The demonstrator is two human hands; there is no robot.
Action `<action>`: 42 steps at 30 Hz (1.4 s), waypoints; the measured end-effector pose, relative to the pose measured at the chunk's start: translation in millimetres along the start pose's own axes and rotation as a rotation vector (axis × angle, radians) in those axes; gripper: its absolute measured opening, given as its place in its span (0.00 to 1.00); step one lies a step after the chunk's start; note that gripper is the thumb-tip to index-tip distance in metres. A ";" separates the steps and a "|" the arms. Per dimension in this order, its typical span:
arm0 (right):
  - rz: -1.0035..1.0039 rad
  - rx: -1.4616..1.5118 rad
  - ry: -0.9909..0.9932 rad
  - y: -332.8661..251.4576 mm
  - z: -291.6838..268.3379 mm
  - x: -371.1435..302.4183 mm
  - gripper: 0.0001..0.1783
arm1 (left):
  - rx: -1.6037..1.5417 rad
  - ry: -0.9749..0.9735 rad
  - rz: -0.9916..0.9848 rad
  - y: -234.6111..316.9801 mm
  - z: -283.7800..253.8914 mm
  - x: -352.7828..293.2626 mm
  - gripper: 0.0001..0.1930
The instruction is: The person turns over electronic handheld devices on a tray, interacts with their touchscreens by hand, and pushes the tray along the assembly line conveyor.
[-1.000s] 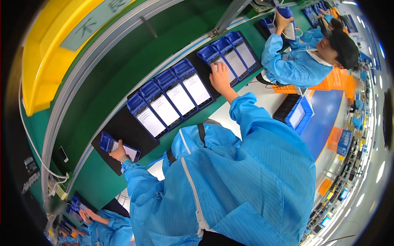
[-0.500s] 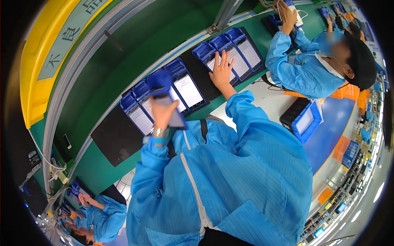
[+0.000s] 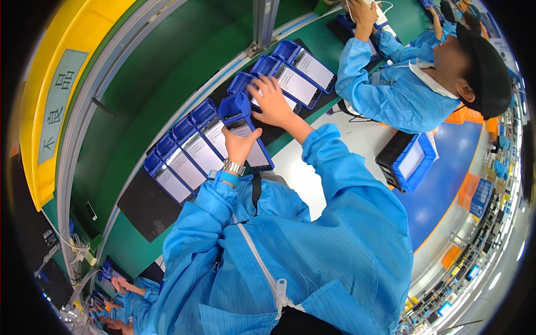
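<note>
My left hand (image 3: 240, 146), with a metal watch at its wrist, is closed around the lower part of a blue handheld terminal (image 3: 258, 155). This terminal lies at the right end of a slanting row, its raised blue top away from me. My right hand (image 3: 273, 103) has its fingers spread over another handheld terminal (image 3: 290, 104) and partly hides its screen; its thumb is near the top of the held one. To the left lie several like terminals (image 3: 202, 152) with lit white screens. Two more terminals (image 3: 294, 84) lie right of my right hand.
Black mats (image 3: 146, 207) lie under the terminals on the green bench. A metal post (image 3: 262, 25) rises at its back. On the right a co-worker (image 3: 391, 95) in blue handles a white object; a blue-rimmed bin (image 3: 410, 167) stands nearby. Another person (image 3: 137, 301) works at lower left.
The terminal in my left hand was blurred and lifted across the left row; now it is at the row's right end. My right hand has come leftward, close beside it. The view has shifted.
</note>
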State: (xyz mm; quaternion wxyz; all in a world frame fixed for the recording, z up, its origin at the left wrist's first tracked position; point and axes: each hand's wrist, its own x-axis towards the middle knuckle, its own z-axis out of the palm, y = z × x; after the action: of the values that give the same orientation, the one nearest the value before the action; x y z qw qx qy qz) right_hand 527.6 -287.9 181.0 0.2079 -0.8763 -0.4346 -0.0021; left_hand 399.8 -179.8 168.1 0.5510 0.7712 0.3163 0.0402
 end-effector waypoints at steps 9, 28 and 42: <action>-0.112 -0.241 -0.122 12.2 46.7 60.4 0.26 | 0.180 0.019 -0.083 7.0 -8.2 -3.0 0.50; 0.929 -0.091 0.162 180.2 9.1 -6.1 0.34 | 0.351 0.222 -0.615 17.7 63.1 13.3 0.58; 0.979 -0.177 0.241 152.0 11.6 -28.4 0.32 | 0.240 0.313 -0.471 -5.6 69.9 37.5 0.57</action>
State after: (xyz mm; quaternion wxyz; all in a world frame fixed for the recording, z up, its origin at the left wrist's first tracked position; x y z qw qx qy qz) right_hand 623.8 -386.7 110.1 0.1580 -0.9850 0.0556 -0.0424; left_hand 455.9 -216.4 125.2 0.3946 0.7207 0.5699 -0.0078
